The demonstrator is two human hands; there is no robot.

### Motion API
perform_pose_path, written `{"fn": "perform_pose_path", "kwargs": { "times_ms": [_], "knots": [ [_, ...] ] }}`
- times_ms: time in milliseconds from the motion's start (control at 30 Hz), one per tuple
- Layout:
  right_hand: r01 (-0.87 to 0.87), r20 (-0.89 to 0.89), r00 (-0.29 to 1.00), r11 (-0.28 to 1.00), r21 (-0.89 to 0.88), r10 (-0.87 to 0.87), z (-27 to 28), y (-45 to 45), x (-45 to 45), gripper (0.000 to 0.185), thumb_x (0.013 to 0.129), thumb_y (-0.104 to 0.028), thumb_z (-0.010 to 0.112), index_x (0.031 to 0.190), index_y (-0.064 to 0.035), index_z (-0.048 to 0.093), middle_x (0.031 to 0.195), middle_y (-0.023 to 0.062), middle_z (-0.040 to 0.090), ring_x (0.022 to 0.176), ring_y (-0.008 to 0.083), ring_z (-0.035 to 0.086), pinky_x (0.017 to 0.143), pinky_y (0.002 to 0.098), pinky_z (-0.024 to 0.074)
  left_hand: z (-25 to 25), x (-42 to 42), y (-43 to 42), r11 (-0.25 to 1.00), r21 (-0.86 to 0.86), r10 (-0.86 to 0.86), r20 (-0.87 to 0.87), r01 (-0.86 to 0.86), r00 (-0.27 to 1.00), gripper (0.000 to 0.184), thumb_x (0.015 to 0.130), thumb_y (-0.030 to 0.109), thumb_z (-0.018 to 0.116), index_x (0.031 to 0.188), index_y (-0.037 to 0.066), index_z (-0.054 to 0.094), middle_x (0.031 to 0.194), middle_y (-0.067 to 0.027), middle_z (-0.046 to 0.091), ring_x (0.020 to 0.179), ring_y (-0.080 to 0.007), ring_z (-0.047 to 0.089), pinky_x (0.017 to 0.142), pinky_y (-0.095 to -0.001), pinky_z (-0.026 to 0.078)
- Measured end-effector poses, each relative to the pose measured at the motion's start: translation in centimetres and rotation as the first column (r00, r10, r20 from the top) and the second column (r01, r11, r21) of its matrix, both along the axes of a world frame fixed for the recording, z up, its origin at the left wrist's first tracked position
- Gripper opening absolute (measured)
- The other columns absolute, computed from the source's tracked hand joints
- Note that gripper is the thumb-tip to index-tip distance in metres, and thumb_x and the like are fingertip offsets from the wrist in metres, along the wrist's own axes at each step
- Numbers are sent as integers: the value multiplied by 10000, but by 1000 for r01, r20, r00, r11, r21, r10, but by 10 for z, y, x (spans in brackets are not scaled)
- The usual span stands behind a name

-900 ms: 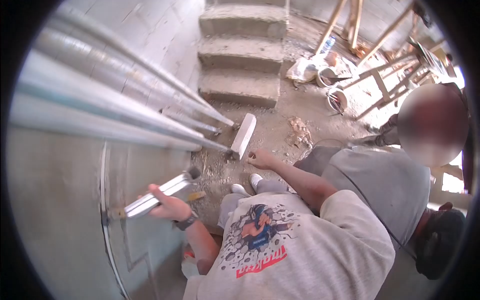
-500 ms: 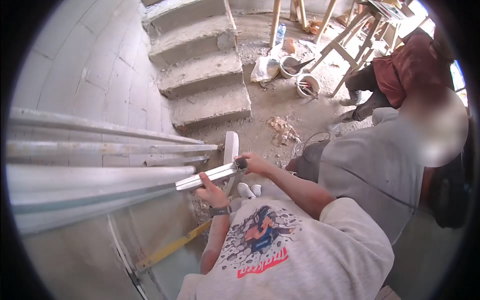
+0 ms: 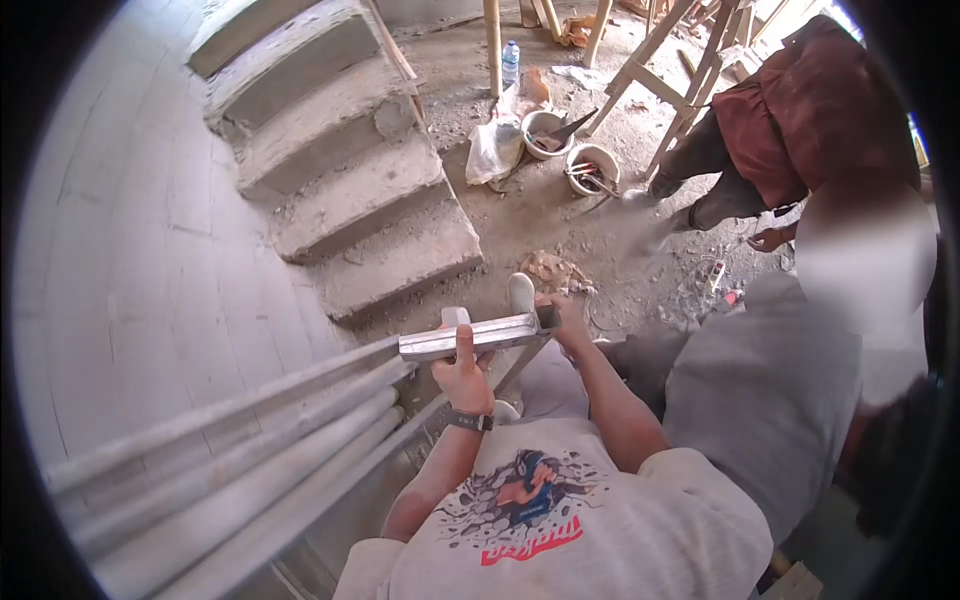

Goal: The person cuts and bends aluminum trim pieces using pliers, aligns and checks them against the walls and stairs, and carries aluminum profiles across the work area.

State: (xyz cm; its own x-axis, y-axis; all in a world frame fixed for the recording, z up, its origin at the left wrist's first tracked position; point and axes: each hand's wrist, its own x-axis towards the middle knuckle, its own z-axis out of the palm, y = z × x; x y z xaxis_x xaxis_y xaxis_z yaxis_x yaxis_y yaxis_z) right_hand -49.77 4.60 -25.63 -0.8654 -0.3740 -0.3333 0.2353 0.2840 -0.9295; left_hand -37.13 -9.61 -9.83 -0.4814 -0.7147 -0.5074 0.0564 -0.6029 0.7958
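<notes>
A short length of silver-white hollow metal profile (image 3: pixel 470 337) lies crosswise in front of my chest, its dark open end to the right. My left hand (image 3: pixel 464 374) wraps it from below near the left part, thumb over the top. My right hand (image 3: pixel 568 326) grips the right end beside the opening. Behind the profile, a pale bar end (image 3: pixel 455 316) shows; whether it touches the profile is unclear. A light shoe (image 3: pixel 521 293) is just beyond the right end. A dark watch (image 3: pixel 470 419) is on my left wrist.
Long pale pipes (image 3: pixel 250 440) slant in from the lower left. Concrete steps (image 3: pixel 350 210) rise at upper left. Two buckets (image 3: pixel 592 170) with tools, a water bottle (image 3: pixel 511 64) and wooden trestles (image 3: pixel 660 85) stand beyond. A person in grey (image 3: pixel 770 370) and one in dark red (image 3: pixel 800 110) are close on the right.
The view has swung, so the steps and buckets sit further left. My hands and the profile have shifted right in view, still gripped. A shoe now shows past the profile's right end.
</notes>
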Motion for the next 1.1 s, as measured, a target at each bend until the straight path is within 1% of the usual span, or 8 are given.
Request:
{"fn": "perform_pose_path", "kwargs": {
  "times_ms": [33, 233, 367, 500, 633, 733, 833, 1100],
  "knots": [
    [20, -5, 1000, 987, 159, -19, -18, 1, -23, 309, 922, -333, 652, 917, -28, 700, 856, 65, 688, 751, 117, 623, 680, 283, 489, -9, -25, -7, 1000, -8, -22, 20, 23, 1000, 598, 876, 330, 759, 1294, 23, 461, 1200, -101, 554, 1042, -208, 615, 769, -398, 605],
    [162, 457, 847, 951, 262, -270, -153, 4, -171, 312, 933, -342, 620, 932, -37, 687, 789, 87, 685, 676, 131, 653, 575, 291, 517, -123, -198, -63, 999, -13, -26, 199, 29, 980, 459, 863, 314, 771, 1117, -8, 566, 1065, -93, 612, 962, -193, 638, 759, -427, 619],
    [-33, 34, 999, 912, 409, 21, -330, 30, -255, 344, 904, -356, 634, 927, -17, 684, 765, 144, 695, 704, 263, 688, 635, 378, 540, -192, -303, -104, 999, 10, -44, 308, 43, 950, 433, 874, 327, 757, 1072, -17, 584, 1013, -96, 608, 908, -199, 641, 739, -406, 624],
    [-96, 206, 976, 708, 700, -71, -379, 8, -390, 424, 855, -374, 658, 1027, 14, 653, 875, 228, 694, 869, 419, 678, 795, 473, 530, -271, -346, -147, 989, -127, -20, 418, 80, 908, 413, 883, 339, 745, 1050, -7, 593, 1030, -93, 595, 916, -200, 625, 721, -401, 596],
    [-64, 94, 995, 478, 876, -39, -423, -15, -492, 623, 847, -321, 649, 1365, -57, 428, 1213, 233, 567, 1138, 399, 561, 940, 492, 480, -309, -383, -165, 990, -130, 103, 398, -56, 912, 385, 901, 326, 727, 1077, 9, 598, 1136, -81, 573, 1029, -200, 581, 818, -420, 554],
    [5, -17, 1000, 420, 908, 26, -438, -39, -544, 624, 799, -251, 665, 1360, -125, 422, 1284, 192, 460, 1266, 373, 433, 982, 503, 446, -333, -394, -182, 969, -234, 164, 344, -85, 924, 413, 909, 340, 713, 1136, 21, 580, 1225, -88, 549, 1104, -208, 544, 855, -419, 514],
    [64, -98, 985, 228, 972, 140, -471, -53, -564, 485, 803, -159, 622, 1272, -74, 534, 1267, 134, 526, 1242, 306, 470, 961, 445, 452, -351, -388, -202, 951, -300, 190, 365, -78, 911, 472, 906, 367, 711, 1185, 22, 549, 1260, -95, 551, 1112, -223, 552, 846, -406, 494],
    [169, -250, 840, 205, 964, 482, -480, -31, -571, 304, 831, -206, 614, 1119, -120, 657, 1170, 35, 592, 1097, 239, 558, 893, 407, 469, -338, -391, -213, 951, -287, 227, 406, -112, 885, 527, 909, 368, 704, 1235, -3, 522, 1271, -112, 557, 1133, -229, 552, 885, -396, 470]
  ]
}}
